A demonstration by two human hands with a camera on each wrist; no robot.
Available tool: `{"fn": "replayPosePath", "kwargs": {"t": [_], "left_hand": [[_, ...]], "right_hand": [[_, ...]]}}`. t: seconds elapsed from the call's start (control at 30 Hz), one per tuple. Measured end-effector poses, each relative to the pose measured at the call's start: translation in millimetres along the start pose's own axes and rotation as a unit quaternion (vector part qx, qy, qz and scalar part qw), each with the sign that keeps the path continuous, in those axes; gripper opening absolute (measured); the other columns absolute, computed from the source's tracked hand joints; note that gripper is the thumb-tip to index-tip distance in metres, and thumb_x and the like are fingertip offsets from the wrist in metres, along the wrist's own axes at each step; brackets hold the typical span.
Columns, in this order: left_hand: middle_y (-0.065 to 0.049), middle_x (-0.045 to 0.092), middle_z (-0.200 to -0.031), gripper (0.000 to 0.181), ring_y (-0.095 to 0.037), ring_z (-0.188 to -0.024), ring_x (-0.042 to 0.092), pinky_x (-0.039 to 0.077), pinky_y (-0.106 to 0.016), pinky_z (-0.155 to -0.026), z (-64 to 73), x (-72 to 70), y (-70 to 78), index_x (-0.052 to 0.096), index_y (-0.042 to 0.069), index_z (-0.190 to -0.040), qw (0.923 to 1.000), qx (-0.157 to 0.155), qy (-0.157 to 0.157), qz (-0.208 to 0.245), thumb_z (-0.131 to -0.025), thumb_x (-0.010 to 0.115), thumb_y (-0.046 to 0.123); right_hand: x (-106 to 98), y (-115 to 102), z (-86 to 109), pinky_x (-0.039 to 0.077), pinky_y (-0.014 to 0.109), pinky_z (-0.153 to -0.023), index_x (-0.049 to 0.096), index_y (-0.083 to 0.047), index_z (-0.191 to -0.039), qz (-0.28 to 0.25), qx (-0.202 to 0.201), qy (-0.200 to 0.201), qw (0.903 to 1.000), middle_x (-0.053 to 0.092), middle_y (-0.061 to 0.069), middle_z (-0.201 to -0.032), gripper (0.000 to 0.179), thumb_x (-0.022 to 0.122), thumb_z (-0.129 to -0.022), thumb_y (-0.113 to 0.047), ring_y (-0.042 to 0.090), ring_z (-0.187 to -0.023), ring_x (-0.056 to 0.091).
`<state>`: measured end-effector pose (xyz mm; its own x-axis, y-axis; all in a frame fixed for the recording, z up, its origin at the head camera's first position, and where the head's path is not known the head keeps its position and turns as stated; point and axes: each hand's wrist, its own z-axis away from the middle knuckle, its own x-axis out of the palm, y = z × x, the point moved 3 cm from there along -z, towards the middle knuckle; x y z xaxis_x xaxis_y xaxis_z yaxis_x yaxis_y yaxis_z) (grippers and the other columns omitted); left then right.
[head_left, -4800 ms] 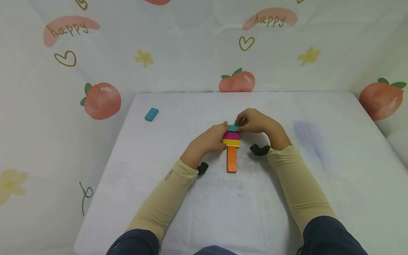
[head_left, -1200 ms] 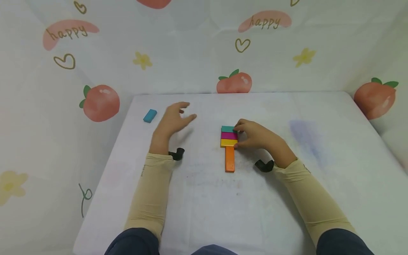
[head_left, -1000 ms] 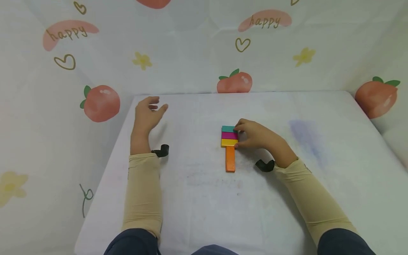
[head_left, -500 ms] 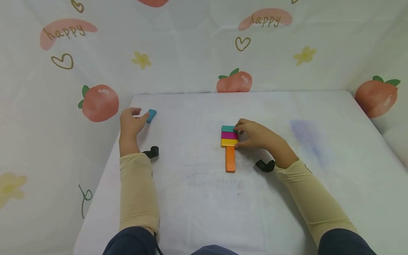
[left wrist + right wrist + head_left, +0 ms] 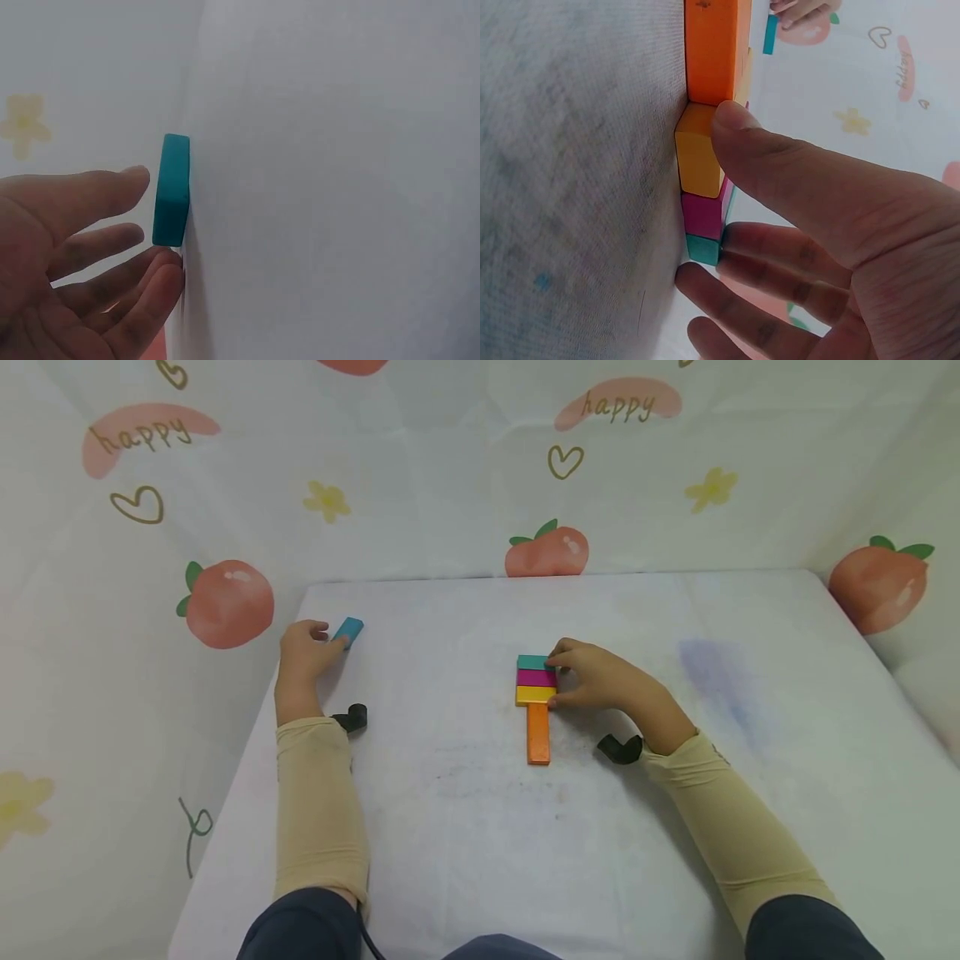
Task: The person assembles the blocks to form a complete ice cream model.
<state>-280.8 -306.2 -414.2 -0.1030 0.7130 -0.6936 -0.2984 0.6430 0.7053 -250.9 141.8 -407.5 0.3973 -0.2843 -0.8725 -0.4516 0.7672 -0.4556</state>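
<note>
At the table's far left, my left hand (image 5: 303, 656) is beside a blue block (image 5: 351, 629). In the left wrist view its thumb and fingers are spread around the block (image 5: 174, 172), with a gap at the thumb. A teal block (image 5: 531, 662), a magenta block (image 5: 536, 677) and a yellow block (image 5: 536, 695) lie side by side near the middle. An orange block (image 5: 537, 735) extends from the yellow one toward me, like a handle. My right hand (image 5: 611, 681) touches the row's right ends, its thumb on the yellow block (image 5: 699, 157) and fingertips at the teal one (image 5: 703, 250).
A white cloth covers the table (image 5: 450, 835), with a faint purple stain (image 5: 723, 685) on the right. Behind stands a white printed backdrop (image 5: 435, 468) with peaches and flowers. Black wrist cameras show at the left wrist (image 5: 352, 718) and right wrist (image 5: 621, 749).
My left hand has left the block row and swung left to the blue block. My right hand, earlier at the teal block, has shifted its thumb down to the yellow one.
</note>
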Motion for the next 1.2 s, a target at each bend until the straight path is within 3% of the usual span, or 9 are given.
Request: {"fn": "replayPosePath", "kwargs": {"t": [0.27, 0.67, 0.9, 1.2], "left_hand": [[-0.033, 0.058, -0.146, 0.059, -0.049, -0.138, 0.053, 0.044, -0.059, -0.118, -2.7, 2.2, 2.2, 0.05, -0.008, -0.15, 0.9997, 0.02, 0.009, -0.013, -0.102, 0.065, 0.023], [-0.033, 0.06, -0.142, 0.058, -0.047, -0.134, 0.056, 0.046, -0.057, -0.116, -3.0, 6.3, 5.6, 0.053, -0.012, -0.146, 0.9989, 0.002, 0.035, -0.03, -0.099, 0.066, 0.02], [-0.033, 0.059, -0.142, 0.054, -0.046, -0.133, 0.056, 0.045, -0.058, -0.117, -2.8, 6.6, 8.8, 0.056, -0.012, -0.143, 0.9992, -0.008, 0.026, -0.029, -0.097, 0.067, 0.015], [-0.034, 0.061, -0.137, 0.048, -0.045, -0.127, 0.057, 0.047, -0.058, -0.115, -0.7, 10.3, 16.5, 0.062, -0.015, -0.135, 0.9991, 0.007, -0.004, -0.041, -0.096, 0.066, 0.012]], "right_hand": [[0.2, 0.6, -0.5, 0.055, 0.046, -0.108, 0.066, 0.002, -0.14, -0.001, 0.002, 0.002, 1.0, 0.062, 0.013, -0.136, 0.068, 0.089, -0.088, -0.033, 0.027, -0.119, 0.064], [0.0, -1.3, 0.8, 0.054, 0.047, -0.109, 0.066, 0.004, -0.14, -0.004, 0.0, 0.002, 1.0, 0.062, 0.014, -0.136, 0.066, 0.089, -0.088, -0.03, 0.028, -0.119, 0.063], [0.0, -0.6, 1.3, 0.054, 0.047, -0.109, 0.066, 0.004, -0.139, -0.003, 0.004, 0.002, 1.0, 0.061, 0.014, -0.136, 0.066, 0.089, -0.088, -0.03, 0.028, -0.119, 0.063], [-0.3, -0.2, -0.7, 0.055, 0.047, -0.109, 0.066, 0.004, -0.139, -0.006, 0.005, -0.001, 1.0, 0.061, 0.014, -0.137, 0.064, 0.089, -0.088, -0.029, 0.028, -0.12, 0.063]]}}
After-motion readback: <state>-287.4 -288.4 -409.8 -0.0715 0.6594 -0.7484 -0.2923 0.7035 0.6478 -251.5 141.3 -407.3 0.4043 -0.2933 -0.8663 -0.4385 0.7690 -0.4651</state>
